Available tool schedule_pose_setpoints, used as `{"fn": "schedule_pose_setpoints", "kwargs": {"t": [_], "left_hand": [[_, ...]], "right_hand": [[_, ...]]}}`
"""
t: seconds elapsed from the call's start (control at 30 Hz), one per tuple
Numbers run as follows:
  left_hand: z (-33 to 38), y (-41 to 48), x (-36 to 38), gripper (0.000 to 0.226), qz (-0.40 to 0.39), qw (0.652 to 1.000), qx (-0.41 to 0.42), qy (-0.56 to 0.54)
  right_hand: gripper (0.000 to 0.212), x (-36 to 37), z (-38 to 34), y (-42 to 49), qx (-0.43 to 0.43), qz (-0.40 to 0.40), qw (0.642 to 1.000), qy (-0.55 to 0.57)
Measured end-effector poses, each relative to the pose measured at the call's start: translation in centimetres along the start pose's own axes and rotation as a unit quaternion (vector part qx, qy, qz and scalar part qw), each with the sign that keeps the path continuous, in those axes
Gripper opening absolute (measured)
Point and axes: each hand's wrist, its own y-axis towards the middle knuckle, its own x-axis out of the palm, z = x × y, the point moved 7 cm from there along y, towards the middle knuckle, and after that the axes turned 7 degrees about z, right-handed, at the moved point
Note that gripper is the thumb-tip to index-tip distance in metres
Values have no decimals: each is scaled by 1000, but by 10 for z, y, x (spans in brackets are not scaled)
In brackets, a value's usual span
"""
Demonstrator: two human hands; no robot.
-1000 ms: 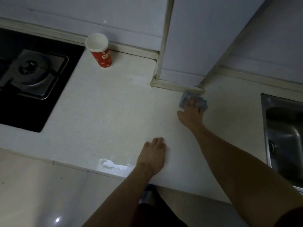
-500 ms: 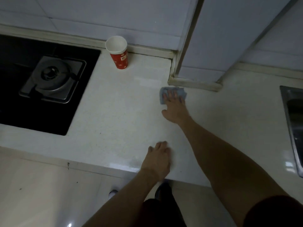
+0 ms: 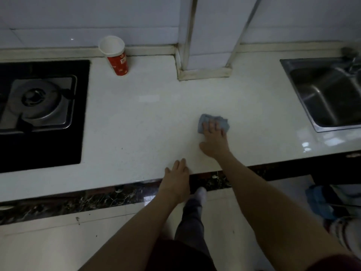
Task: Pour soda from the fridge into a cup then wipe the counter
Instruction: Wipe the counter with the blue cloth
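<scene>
The task appears to be in its last part, the wiping. The right hand (image 3: 214, 139) presses a small blue cloth (image 3: 204, 119) onto the white counter (image 3: 146, 118), fingers laid straight over it rather than curled round it. The left hand (image 3: 176, 177) rests flat at the counter's front edge, holding nothing. The red cup (image 3: 116, 55) stands upright by the back wall, well apart from the cloth. Whether it holds soda cannot be told, and no bottle shows

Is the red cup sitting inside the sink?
No, the red cup stands on the counter beside the stove, well away from the sink.
</scene>
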Motion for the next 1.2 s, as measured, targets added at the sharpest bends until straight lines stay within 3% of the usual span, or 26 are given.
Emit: {"fn": "schedule_pose_setpoints", "kwargs": {"t": [0.13, 0.23, 0.43, 0.57, 0.7, 0.87, 1.2], "left_hand": [[-5, -5, 7, 61, 4, 1000, 14, -17], [-9, -5, 10, 62, 4, 999, 28, -21], [-15, -7, 9, 63, -6, 997, 45, -54], [-11, -7, 7, 62, -13, 998, 43, -53], [-15, -6, 2, 57, 4, 995, 35, -96], [-32, -2, -21, 35, 67, 992, 4, -109], [-71, 51, -62, 56, 51, 997, -59, -28]], "right_hand": [[84, 17, -63, -26, -120, -24, 992, -3], [82, 16, -45, -41, -141, -24, 990, -16], [77, 10, 70, -103, 84, 41, 996, -2], [77, 21, 51, -122, 176, 41, 983, 34], [82, 30, -15, -122, 98, 49, 994, 30], [80, 41, -66, -106, -17, 40, 999, 19], [76, -1, -39, 35, -46, -9, 999, -23]]}}
